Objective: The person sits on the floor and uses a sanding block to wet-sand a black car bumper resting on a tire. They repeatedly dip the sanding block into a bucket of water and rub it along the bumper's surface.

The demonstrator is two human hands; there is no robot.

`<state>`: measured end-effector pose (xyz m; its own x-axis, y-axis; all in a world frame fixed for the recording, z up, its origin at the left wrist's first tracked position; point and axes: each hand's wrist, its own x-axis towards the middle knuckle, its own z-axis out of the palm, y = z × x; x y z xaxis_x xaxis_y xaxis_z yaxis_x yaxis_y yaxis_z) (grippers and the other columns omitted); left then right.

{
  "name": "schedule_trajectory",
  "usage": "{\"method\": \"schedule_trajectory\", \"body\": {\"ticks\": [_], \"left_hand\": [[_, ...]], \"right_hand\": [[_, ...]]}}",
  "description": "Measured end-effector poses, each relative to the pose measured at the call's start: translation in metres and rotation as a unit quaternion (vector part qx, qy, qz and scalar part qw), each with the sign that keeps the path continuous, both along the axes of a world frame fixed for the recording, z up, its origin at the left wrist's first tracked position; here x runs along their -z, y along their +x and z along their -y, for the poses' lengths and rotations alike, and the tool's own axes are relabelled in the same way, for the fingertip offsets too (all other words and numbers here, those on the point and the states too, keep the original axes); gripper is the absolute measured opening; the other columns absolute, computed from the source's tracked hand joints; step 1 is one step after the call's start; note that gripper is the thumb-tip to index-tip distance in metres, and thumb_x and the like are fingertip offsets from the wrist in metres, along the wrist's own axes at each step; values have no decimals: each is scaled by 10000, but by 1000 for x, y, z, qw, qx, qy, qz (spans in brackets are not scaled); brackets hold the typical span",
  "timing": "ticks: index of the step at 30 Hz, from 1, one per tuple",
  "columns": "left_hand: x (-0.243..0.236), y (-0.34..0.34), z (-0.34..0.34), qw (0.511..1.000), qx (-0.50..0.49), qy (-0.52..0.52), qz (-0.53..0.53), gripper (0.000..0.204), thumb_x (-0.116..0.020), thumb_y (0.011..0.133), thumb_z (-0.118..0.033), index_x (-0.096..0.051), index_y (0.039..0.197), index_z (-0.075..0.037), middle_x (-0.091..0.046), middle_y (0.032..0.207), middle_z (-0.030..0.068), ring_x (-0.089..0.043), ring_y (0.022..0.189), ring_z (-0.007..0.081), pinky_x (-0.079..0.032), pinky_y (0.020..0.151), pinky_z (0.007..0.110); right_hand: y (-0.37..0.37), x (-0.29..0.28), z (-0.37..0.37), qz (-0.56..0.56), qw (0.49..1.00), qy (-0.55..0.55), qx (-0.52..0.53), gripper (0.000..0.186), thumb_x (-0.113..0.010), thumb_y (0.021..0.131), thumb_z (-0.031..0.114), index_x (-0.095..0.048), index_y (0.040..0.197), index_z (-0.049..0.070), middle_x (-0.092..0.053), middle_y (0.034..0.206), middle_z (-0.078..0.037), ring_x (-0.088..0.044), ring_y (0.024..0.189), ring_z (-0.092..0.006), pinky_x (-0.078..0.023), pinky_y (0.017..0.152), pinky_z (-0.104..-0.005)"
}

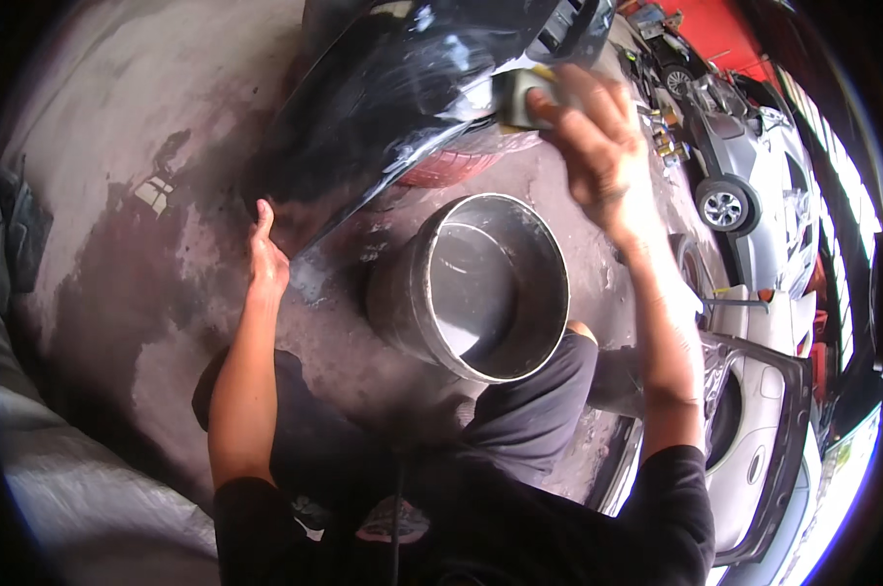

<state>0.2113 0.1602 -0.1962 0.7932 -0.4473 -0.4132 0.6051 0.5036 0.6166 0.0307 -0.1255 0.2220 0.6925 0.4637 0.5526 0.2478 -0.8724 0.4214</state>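
A long, glossy black car bumper point(363, 117) slants across the upper middle, wet-looking, with whitish smears and bright reflections. At its lower left end, my left hand point(268, 256) holds the edge, thumb pointing up; the other fingers are mostly hidden. My right hand point(597, 146) is closed around a small greyish-green block point(525, 101), which rests on or close to the bumper's right edge. That hand is slightly blurred, and I cannot tell whether the block is a sponge or a sanding block. Below the bumper stands a dark round bucket point(427, 283) with greyish liquid inside, tilted in this view.
Between my knees and the bumper is a stained concrete floor point(148, 264) with dark wet patches. Under the bumper lies a reddish round object point(446, 168). A car door point(754, 430) stands at the right, and a silver car point(754, 181) is beyond. A grey cover point(80, 469) drapes at lower left.
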Motion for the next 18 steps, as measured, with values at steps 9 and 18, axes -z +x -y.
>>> {"method": "schedule_trajectory", "body": {"ticks": [9,18], "left_hand": [[-8,-3,1,1000,-13,9,19,1412,-813,843,-721,11,1718,20,13,1831,135,95,1679,260,96,1322,524],[-8,-4,-3,999,11,8,39,1538,-826,789,-764,139,1700,14,137,1821,154,208,1661,277,125,1310,552]], "right_hand": [[5,-4,-9,-52,999,-8,3,393,-763,751,103,-793,1142,127,-701,1325,-164,-657,1212,-371,-547,1011,-471],[21,5,-44,-98,993,-39,-44,332,-742,794,163,-778,1121,122,-689,1325,-162,-660,1235,-342,-525,1051,-472]]}}
